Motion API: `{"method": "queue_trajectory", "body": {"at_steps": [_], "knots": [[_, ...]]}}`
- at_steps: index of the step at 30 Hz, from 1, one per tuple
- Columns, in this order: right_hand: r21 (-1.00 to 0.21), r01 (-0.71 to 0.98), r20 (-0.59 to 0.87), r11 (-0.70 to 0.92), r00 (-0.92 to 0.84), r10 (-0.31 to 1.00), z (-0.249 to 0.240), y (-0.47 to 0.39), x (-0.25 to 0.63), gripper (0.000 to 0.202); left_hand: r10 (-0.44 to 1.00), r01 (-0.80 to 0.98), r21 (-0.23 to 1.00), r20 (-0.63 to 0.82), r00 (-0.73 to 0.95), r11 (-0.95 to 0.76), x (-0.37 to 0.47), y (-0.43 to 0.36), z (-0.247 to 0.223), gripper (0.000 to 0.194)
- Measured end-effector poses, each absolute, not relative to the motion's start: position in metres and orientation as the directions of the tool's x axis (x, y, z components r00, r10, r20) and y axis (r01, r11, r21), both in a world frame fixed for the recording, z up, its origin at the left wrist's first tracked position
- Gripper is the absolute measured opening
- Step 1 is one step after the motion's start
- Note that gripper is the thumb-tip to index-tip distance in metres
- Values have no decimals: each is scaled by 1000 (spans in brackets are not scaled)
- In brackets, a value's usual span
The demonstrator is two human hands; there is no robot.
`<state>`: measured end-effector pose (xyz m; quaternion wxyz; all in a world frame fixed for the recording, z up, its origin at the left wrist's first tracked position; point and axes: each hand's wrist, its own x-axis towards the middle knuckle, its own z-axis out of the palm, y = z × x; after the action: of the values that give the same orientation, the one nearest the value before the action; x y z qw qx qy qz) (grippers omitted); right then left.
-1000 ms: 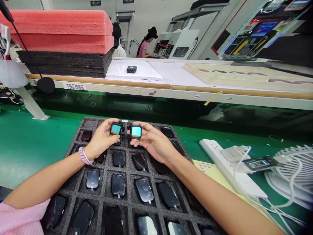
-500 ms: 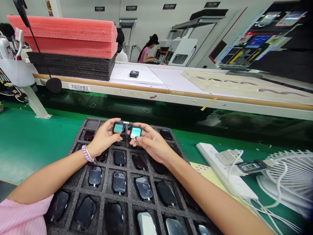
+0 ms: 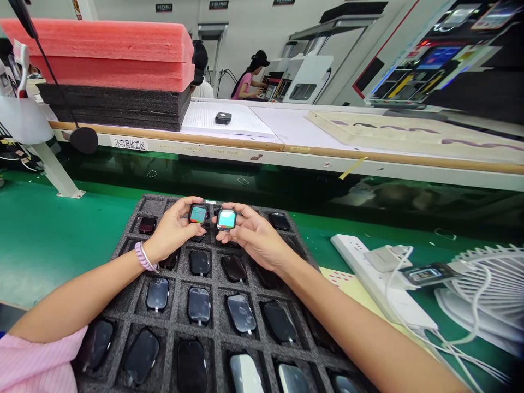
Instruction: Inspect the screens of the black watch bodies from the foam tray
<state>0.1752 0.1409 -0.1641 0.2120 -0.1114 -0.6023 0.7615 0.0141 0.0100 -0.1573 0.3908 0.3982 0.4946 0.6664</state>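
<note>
Between thumb and fingers, my left hand (image 3: 177, 229) grips a smartwatch body (image 3: 198, 214) whose lit screen shows teal with red at the lower edge. My right hand (image 3: 252, 234) pinches a second smartwatch (image 3: 226, 219), its screen also glowing teal and brighter. Both watches are held side by side, slightly apart, with screens facing me, above the far part of a dark grey foam tray (image 3: 175, 327). Several dark-screened watch bodies lie in the tray's compartments, among them one watch (image 3: 199, 305) below my hands. My forearms and hands hide some compartments.
A white power strip (image 3: 385, 284) with plugs and cables lies at right, beside a white fan (image 3: 487, 289). Across the back runs a shelf (image 3: 282, 146) bearing red foam blocks (image 3: 102, 49), a small black device (image 3: 223, 118) and a beige tray (image 3: 393, 131). People sit beyond it.
The view has shifted slightly. The right watch's screen has turned a little and now shows red at its lower edge. Both hands keep their grip in nearly the same place.
</note>
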Motion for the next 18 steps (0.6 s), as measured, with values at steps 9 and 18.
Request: {"method": "queue_trajectory", "body": {"at_steps": [9,18], "knots": [[-967,-189,93,-173,-888,450,-165,141,175,53,916,-107,977,130,-379,-183,12,11,-159,51],[-968,-191,96,-165,-883,460,-163,140,176,53,917,-121,973,139,-374,-197,14,11,-158,53]]}}
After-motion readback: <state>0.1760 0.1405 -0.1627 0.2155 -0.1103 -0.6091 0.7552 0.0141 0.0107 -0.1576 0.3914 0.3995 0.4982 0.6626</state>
